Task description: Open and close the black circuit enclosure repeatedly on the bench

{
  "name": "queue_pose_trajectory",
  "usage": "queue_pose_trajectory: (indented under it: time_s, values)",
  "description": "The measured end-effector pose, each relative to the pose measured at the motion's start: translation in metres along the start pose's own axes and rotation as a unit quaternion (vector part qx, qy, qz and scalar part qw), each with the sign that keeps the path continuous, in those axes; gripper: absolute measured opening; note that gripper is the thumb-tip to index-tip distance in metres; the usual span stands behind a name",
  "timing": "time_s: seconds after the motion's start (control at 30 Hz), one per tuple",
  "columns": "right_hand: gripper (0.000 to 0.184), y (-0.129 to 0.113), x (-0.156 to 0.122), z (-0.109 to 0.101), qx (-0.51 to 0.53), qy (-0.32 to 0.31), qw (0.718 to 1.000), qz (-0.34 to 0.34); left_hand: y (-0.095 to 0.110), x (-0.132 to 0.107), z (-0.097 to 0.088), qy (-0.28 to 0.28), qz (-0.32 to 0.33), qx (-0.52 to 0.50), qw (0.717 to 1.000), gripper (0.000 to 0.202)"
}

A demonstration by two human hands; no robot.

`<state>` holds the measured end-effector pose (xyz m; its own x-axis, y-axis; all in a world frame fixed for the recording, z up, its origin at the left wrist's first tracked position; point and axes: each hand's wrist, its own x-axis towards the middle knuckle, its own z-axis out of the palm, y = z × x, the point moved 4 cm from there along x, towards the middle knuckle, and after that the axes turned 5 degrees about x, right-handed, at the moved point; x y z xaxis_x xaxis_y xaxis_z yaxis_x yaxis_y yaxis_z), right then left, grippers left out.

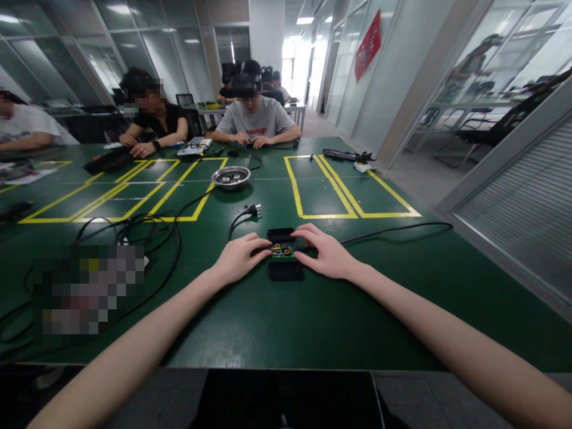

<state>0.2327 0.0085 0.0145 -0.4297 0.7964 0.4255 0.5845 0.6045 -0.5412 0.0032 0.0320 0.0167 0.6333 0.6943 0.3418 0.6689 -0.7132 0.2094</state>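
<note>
A small green circuit board (283, 251) with copper coils lies between my hands, a black cable leading off each end. My left hand (241, 257) pinches its left end, thumb and fingers at the cable joint. At the right end my right hand (325, 252) grips the board the same way. Just behind the board is one black plastic case half (280, 234); the other black case half (286, 272) lies in front of it. A black power plug (254, 210) with metal prongs rests beyond my left hand, on its cord.
A metal bowl (231, 177) with small metal parts stands further back. Coiled black cables (147, 223) and a blurred-out object lie to the left. Yellow tape (339, 185) marks the green table (357, 333). Several people sit across it. A black folded stand-like item (348, 156) lies back right.
</note>
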Motion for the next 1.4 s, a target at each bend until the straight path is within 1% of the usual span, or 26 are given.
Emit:
queue_pose_trajectory:
  time_s: [0.03, 0.07, 0.1, 0.13, 0.2, 0.3, 0.37, 0.43, 0.6, 0.73, 0.8, 1.0, 1.17, 1.3, 1.4]
  values:
    - [0.025, 0.003, 0.000, -0.003, -0.011, -0.004, 1.000, 0.013, 0.000, 0.000, -0.003, 0.008, 0.008, -0.005, 1.000, 0.026]
    - [0.019, 0.007, 0.000, -0.007, -0.027, -0.009, 0.999, 0.023, 0.000, -0.001, -0.006, 0.017, 0.017, -0.005, 1.000, 0.025]
    - [0.022, 0.009, 0.001, -0.010, -0.045, -0.013, 0.998, 0.030, 0.001, -0.002, -0.008, 0.028, 0.023, -0.002, 0.999, 0.026]
    - [0.030, 0.010, 0.001, -0.013, -0.061, -0.012, 0.998, 0.030, 0.001, -0.002, -0.011, 0.035, 0.028, 0.001, 0.999, 0.027]
    - [0.041, 0.009, 0.000, -0.021, -0.086, 0.000, 0.996, 0.014, 0.003, -0.004, -0.014, 0.044, 0.036, 0.004, 0.998, 0.029]
    - [0.043, -0.001, -0.003, -0.030, -0.089, 0.016, 0.995, -0.040, 0.006, -0.006, -0.016, 0.049, 0.043, 0.003, 0.998, 0.031]
    - [0.043, -0.008, -0.005, -0.034, -0.082, 0.011, 0.994, -0.074, 0.007, -0.008, -0.016, 0.048, 0.041, 0.000, 0.998, 0.031]
    - [0.042, -0.012, -0.007, -0.036, -0.076, 0.000, 0.993, -0.092, 0.007, -0.010, -0.016, 0.041, 0.040, -0.008, 0.998, 0.031]
    - [0.041, -0.013, -0.008, -0.034, -0.068, -0.041, 0.992, -0.094, 0.009, -0.013, -0.012, 0.019, 0.054, -0.047, 0.997, 0.028]
    - [0.040, -0.012, -0.009, -0.029, -0.066, -0.058, 0.992, -0.091, 0.009, -0.014, -0.008, 0.002, 0.053, -0.062, 0.997, 0.028]
    - [0.039, -0.010, -0.008, -0.027, -0.071, -0.055, 0.992, -0.089, 0.007, -0.013, -0.006, 0.001, 0.052, -0.054, 0.997, 0.029]
    - [0.038, -0.005, -0.006, -0.022, -0.101, -0.012, 0.992, -0.073, 0.000, -0.007, -0.009, 0.023, 0.028, -0.015, 0.999, 0.028]
    - [0.038, -0.002, -0.005, -0.020, -0.111, -0.010, 0.992, -0.057, -0.002, -0.006, -0.008, 0.028, 0.021, -0.010, 0.999, 0.026]
    - [0.036, -0.001, -0.005, -0.020, -0.106, -0.009, 0.992, -0.072, -0.003, -0.005, -0.005, 0.028, 0.015, -0.013, 0.999, 0.025]
    - [0.035, -0.001, -0.004, -0.019, -0.105, -0.009, 0.991, -0.078, -0.004, -0.005, -0.004, 0.043, 0.008, -0.022, 0.999, 0.026]
